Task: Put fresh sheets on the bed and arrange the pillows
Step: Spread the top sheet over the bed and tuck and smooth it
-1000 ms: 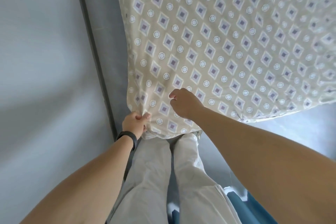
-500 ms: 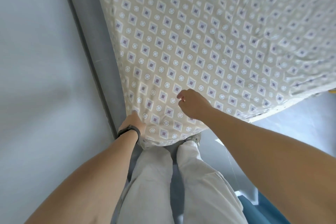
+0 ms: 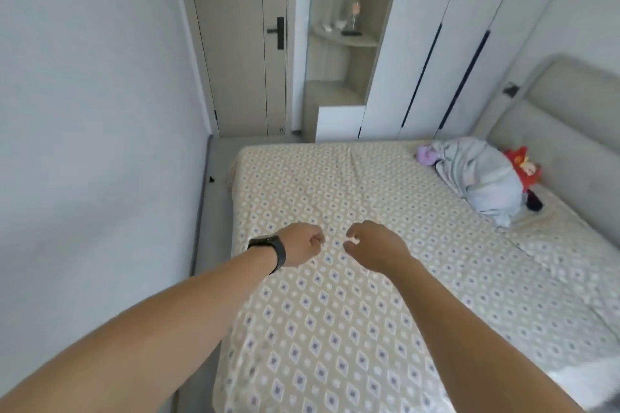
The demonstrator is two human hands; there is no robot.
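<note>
Both hands over the sheet [image 3: 352, 312], left hand [image 3: 302, 245] and right hand [image 3: 372, 245] side by side, fingers curled; whether they pinch fabric, I cannot tell.

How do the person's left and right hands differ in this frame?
The left hand has a black band on its wrist; the right hand has a bare wrist. The left hand is nearer the wall-side edge of the patterned sheet; the right is further in over the bed. Both are raised with fingers loosely curled, and neither plainly holds anything.
</note>
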